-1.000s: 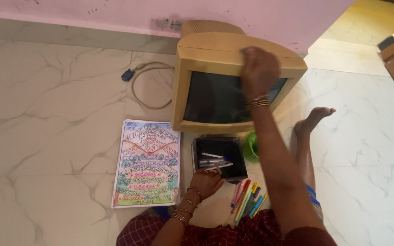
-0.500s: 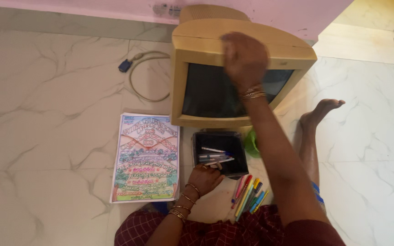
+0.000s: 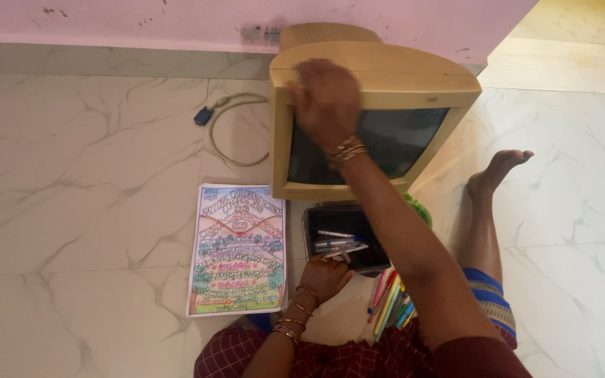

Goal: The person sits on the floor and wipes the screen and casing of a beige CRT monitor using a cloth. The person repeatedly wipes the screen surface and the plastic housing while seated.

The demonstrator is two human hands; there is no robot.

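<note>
My right hand (image 3: pixel 325 98) lies on the top front edge of a beige box-shaped monitor (image 3: pixel 414 77) with a dark screen, near its left corner. The hand is blurred, and whether it holds anything is hidden. My left hand (image 3: pixel 325 275) curls over the near edge of a black box (image 3: pixel 309 238) that stands on the floor in front of the monitor. Several pens (image 3: pixel 337 245) lie inside the box, just beyond my fingertips. More coloured pens (image 3: pixel 390 304) lie loose on the floor to the right of that hand.
A coloured hand-lettered poster (image 3: pixel 238 252) lies flat to the left of the box. A cable (image 3: pixel 229 129) with a blue plug (image 3: pixel 204 116) loops left of the monitor. Something green (image 3: pixel 420 210) peeks out under my right arm. My bare foot (image 3: pixel 498 171) stretches right. The pink wall (image 3: pixel 141 17) is right behind.
My right hand has slid leftward along the monitor's top front edge, from right of centre to near the left corner. My left hand has stayed at the black box.
</note>
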